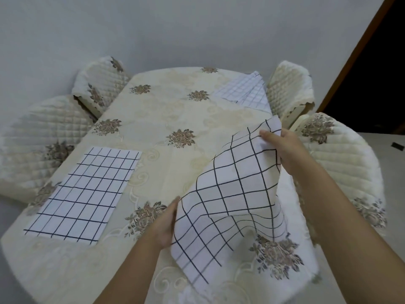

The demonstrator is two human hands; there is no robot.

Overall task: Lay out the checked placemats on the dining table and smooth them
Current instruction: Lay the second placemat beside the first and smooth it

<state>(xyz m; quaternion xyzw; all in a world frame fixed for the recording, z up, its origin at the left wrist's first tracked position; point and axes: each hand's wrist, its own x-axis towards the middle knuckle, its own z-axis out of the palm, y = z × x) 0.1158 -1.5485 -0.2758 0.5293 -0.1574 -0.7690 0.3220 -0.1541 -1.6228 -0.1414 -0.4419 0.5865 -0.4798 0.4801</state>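
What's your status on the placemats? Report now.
Left hand and right hand grip checked placemat, rumpled, above right side of dining table. Near-left placemat, far-right placemat already laid. No obstruction.

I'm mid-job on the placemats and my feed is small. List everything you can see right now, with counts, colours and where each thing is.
Checked placemats: three, white with dark grid; one flat near-left, one at the far-right table edge, one lifted over the near-right.
Tablecloth: one, cream with brown floral motifs, covering the dining table.
Chair covers: four, quilted cream; two on the left, two on the right.
Door frame: one, brown, upper right.
Left hand: holds the lifted placemat's left edge.
Right hand: grips its top corner.
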